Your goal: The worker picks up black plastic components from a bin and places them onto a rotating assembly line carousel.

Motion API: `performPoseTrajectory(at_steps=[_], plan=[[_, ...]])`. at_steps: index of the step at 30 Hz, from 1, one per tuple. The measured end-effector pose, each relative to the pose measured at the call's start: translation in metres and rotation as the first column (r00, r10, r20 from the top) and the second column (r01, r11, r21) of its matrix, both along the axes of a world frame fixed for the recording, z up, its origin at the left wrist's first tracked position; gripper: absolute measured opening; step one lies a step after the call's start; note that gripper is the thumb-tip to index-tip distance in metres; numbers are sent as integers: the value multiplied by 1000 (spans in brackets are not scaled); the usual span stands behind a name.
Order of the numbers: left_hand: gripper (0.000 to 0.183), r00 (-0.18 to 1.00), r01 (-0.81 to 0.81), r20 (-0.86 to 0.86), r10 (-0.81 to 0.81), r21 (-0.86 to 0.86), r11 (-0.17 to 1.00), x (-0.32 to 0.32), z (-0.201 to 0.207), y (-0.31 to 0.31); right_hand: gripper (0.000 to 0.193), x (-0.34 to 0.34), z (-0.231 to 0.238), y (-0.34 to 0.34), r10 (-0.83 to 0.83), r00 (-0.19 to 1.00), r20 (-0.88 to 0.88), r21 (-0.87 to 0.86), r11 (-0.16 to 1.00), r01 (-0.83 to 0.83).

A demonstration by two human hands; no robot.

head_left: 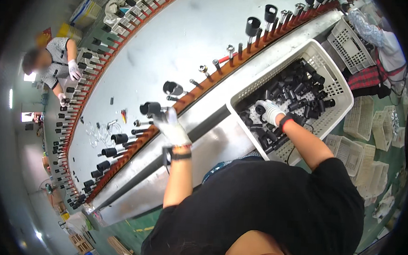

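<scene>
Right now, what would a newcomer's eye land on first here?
The big oval carousel table rimmed with upright pins, many capped with black tubes. The gloved left hand sets a black tube on a pin at its near rim, while the gloved right hand digs into the white basket of black tubes.

Broad bare middle of the round surface (171, 39) open to us, its rim fenced by upright pegs (216, 64) with black caps (252, 25), white basket (340, 83) crowded with black parts (301, 90), steel ledge (212, 141) between them free.

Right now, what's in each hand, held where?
Left hand: black cylindrical plastic cap, gripped at its near end, over a metal peg. Right hand: down among black parts in the white plastic basket; hold unclear.
</scene>
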State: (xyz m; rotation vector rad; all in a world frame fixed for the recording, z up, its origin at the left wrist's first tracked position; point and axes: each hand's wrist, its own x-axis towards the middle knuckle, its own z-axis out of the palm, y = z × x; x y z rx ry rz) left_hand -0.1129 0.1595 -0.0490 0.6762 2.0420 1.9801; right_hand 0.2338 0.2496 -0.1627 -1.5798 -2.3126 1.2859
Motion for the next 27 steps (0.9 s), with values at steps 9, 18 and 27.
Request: performPoseTrajectory(at_steps=[9, 18, 27], plan=[[46, 285, 952, 67, -956, -135, 274, 117, 25, -66, 61, -53, 176, -102, 558, 822, -116, 407, 781, -473], [43, 646, 619, 322, -692, 310, 722, 26, 28, -31, 35, -34, 186, -155, -57, 569, -821, 69, 978, 197], [25, 953, 298, -109, -281, 206, 932, -92, 17, 3, 23, -80, 156, -124, -467, -31, -883, -466, 870, 164]])
